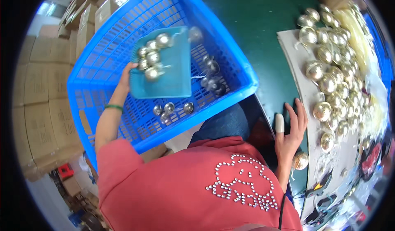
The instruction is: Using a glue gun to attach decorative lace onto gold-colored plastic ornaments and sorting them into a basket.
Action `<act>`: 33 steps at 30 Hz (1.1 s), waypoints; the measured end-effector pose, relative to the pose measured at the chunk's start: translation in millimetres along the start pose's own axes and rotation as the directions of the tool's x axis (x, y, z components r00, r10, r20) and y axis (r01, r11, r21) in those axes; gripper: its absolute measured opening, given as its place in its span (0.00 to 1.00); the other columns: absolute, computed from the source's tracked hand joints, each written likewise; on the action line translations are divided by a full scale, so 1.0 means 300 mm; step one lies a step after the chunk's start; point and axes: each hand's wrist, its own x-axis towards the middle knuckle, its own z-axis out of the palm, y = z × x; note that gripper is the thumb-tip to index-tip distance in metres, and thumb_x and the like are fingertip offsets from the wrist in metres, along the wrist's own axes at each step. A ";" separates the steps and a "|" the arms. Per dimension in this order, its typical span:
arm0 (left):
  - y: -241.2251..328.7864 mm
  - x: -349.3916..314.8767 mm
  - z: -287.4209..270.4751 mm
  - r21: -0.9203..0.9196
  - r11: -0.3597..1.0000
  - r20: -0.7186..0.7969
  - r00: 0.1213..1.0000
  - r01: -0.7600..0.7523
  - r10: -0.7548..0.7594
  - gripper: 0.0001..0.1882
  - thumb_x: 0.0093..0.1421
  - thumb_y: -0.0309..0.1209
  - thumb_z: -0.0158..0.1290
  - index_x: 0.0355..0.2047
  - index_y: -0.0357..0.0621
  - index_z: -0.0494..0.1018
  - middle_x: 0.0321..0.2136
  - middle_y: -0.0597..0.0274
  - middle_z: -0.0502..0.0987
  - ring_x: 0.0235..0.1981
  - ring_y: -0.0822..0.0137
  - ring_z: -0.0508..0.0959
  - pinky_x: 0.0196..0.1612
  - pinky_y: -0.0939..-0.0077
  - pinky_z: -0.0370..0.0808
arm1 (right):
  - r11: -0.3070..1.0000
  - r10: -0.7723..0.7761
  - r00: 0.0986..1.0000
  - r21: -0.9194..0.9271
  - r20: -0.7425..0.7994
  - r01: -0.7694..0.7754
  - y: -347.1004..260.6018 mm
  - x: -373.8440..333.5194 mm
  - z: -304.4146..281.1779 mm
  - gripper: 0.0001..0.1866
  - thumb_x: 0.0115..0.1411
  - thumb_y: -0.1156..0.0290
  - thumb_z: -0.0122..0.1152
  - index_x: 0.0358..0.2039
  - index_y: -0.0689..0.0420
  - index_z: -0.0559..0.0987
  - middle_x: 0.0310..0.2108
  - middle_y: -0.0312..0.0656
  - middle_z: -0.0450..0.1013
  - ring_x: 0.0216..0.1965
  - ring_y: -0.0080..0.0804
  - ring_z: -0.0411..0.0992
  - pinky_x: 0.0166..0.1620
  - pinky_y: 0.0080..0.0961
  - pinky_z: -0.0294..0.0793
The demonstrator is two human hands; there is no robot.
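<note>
My left hand [126,75] grips the left edge of a shallow teal tray [173,80] above a large blue plastic crate [234,58]. Several shiny silver-gold bauble balls [153,58] with short strings sit in the tray, which looks tilted. One blurred bauble [196,34] is at the tray's right edge, over the crate. More baubles [212,66] lie on the crate's slatted bottom. My right hand [291,134] rests on the edge of the green table, fingers apart and holding nothing, with a white cover on the thumb. Beside its wrist sits a single gold bauble [300,161].
A big heap of gold baubles [329,82] covers a grey board [290,45] on the green table [247,12]. Clear plastic bags lie at the far right, and cutters with a yellow mark [323,181] near the front. Stacked cardboard boxes [41,103] stand at the left.
</note>
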 end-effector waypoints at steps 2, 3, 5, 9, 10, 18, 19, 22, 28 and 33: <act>0.101 -0.060 0.003 0.018 0.990 0.005 0.990 -0.143 0.143 0.30 0.59 0.44 0.59 0.58 0.38 0.74 0.48 0.51 0.83 0.46 0.54 0.85 0.52 0.57 0.83 | 1.000 -0.014 1.000 0.027 -0.016 0.014 0.010 0.001 -0.002 0.20 0.65 0.67 0.68 0.56 0.56 0.82 0.68 0.48 0.70 0.70 0.51 0.64 0.71 0.43 0.61; 0.147 -0.096 -0.012 -0.006 0.984 0.033 0.983 -0.180 0.180 0.30 0.59 0.43 0.59 0.58 0.38 0.74 0.48 0.51 0.82 0.46 0.55 0.85 0.53 0.57 0.83 | 0.998 -0.024 1.000 0.059 -0.015 0.025 0.011 0.003 0.005 0.20 0.64 0.68 0.69 0.56 0.57 0.82 0.68 0.48 0.69 0.70 0.51 0.64 0.71 0.43 0.61; 0.272 -0.181 0.093 0.058 0.958 -0.071 0.956 -0.280 0.284 0.30 0.61 0.44 0.58 0.59 0.38 0.74 0.48 0.51 0.82 0.47 0.56 0.84 0.54 0.59 0.82 | 0.995 -0.035 0.999 0.095 -0.027 0.037 0.014 0.005 0.010 0.20 0.63 0.68 0.70 0.55 0.57 0.82 0.67 0.49 0.70 0.70 0.52 0.64 0.71 0.45 0.62; 0.520 -0.293 0.460 0.023 0.946 0.165 0.934 -0.324 0.316 0.30 0.64 0.44 0.57 0.61 0.38 0.73 0.49 0.51 0.82 0.50 0.58 0.84 0.55 0.62 0.82 | 0.995 -0.047 0.998 0.086 -0.051 0.051 0.027 -0.005 0.012 0.20 0.63 0.67 0.70 0.55 0.57 0.82 0.67 0.50 0.70 0.69 0.53 0.65 0.70 0.45 0.63; 0.564 -0.282 0.542 0.076 0.928 0.182 0.920 -0.365 0.347 0.29 0.65 0.44 0.57 0.61 0.38 0.73 0.49 0.52 0.82 0.49 0.59 0.84 0.54 0.64 0.83 | 0.995 -0.055 0.997 0.081 -0.053 0.059 0.029 -0.007 0.013 0.20 0.63 0.67 0.70 0.55 0.57 0.82 0.67 0.49 0.70 0.70 0.52 0.64 0.70 0.45 0.63; 0.682 -0.197 1.378 0.277 0.881 0.634 0.762 -0.383 0.131 0.26 0.68 0.44 0.61 0.57 0.36 0.78 0.50 0.56 0.83 0.47 0.66 0.84 0.53 0.69 0.80 | 0.984 -0.057 0.998 0.166 -0.035 0.062 0.043 -0.031 0.007 0.18 0.64 0.69 0.68 0.55 0.56 0.83 0.67 0.48 0.71 0.70 0.52 0.64 0.71 0.44 0.62; 0.687 -0.275 1.438 0.362 0.753 0.606 0.753 -0.549 0.257 0.26 0.68 0.44 0.60 0.56 0.36 0.78 0.49 0.56 0.83 0.47 0.67 0.83 0.53 0.71 0.80 | 0.979 -0.073 0.996 0.188 -0.059 0.083 0.040 -0.031 0.006 0.18 0.64 0.70 0.67 0.54 0.56 0.83 0.66 0.48 0.71 0.69 0.52 0.64 0.71 0.43 0.62; 0.719 -0.308 1.460 0.413 0.692 0.664 0.716 -0.592 0.216 0.27 0.68 0.45 0.61 0.56 0.34 0.78 0.49 0.55 0.83 0.47 0.67 0.83 0.53 0.73 0.79 | 0.977 -0.072 0.995 0.196 -0.071 0.085 0.054 -0.035 0.002 0.16 0.65 0.71 0.66 0.54 0.56 0.83 0.65 0.46 0.73 0.69 0.49 0.66 0.71 0.42 0.62; 0.804 -0.461 0.969 0.508 0.602 0.449 0.786 -0.616 0.426 0.27 0.67 0.44 0.61 0.54 0.30 0.76 0.45 0.54 0.83 0.44 0.66 0.84 0.48 0.68 0.82 | 0.987 -0.101 0.994 0.123 -0.045 0.106 0.041 -0.021 0.002 0.16 0.67 0.68 0.66 0.54 0.55 0.84 0.65 0.47 0.73 0.69 0.49 0.66 0.70 0.42 0.63; 0.755 -0.577 0.151 0.580 0.774 -0.054 0.936 -0.254 0.348 0.36 0.64 0.47 0.64 0.65 0.37 0.70 0.55 0.53 0.78 0.51 0.65 0.82 0.53 0.68 0.83 | 0.992 -0.110 0.994 0.058 -0.027 0.112 0.025 -0.013 0.002 0.15 0.69 0.67 0.66 0.53 0.56 0.84 0.64 0.47 0.74 0.67 0.48 0.68 0.68 0.42 0.64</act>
